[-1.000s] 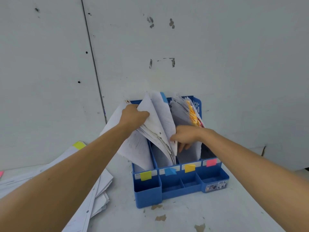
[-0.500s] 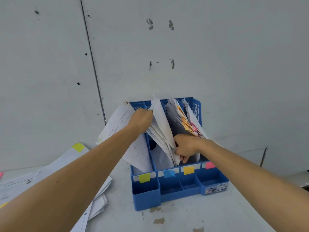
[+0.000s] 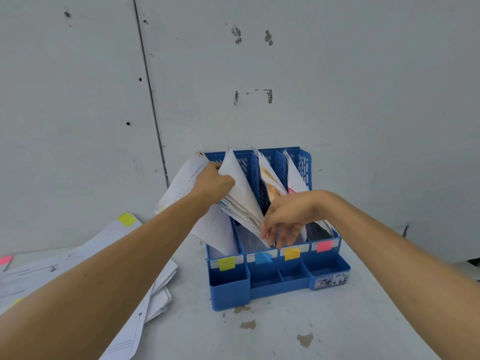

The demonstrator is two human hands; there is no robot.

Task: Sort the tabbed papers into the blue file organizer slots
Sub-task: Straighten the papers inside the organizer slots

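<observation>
The blue file organizer (image 3: 281,280) stands against the wall, its slots marked in front by yellow, blue, orange and pink tabs. My left hand (image 3: 211,183) grips the top of a paper bundle (image 3: 240,198) standing in the blue-tab slot and leans it left. My right hand (image 3: 287,216) hangs over the slot fronts with fingers spread downward, touching the lower edge of that bundle. More papers (image 3: 271,183) stand in the orange and pink slots. A sheet (image 3: 181,185) in the yellow-tab slot leans out to the left.
A loose pile of tabbed papers (image 3: 109,245) lies on the table to the left, with a yellow tab (image 3: 126,220) on top and a pink tab (image 3: 5,260) at the far left edge. The grey wall rises right behind the organizer.
My right hand has let go of the bundle's edge and opened its fingers downward. The bundle now stands more upright in its slot, my left hand still on its top.
</observation>
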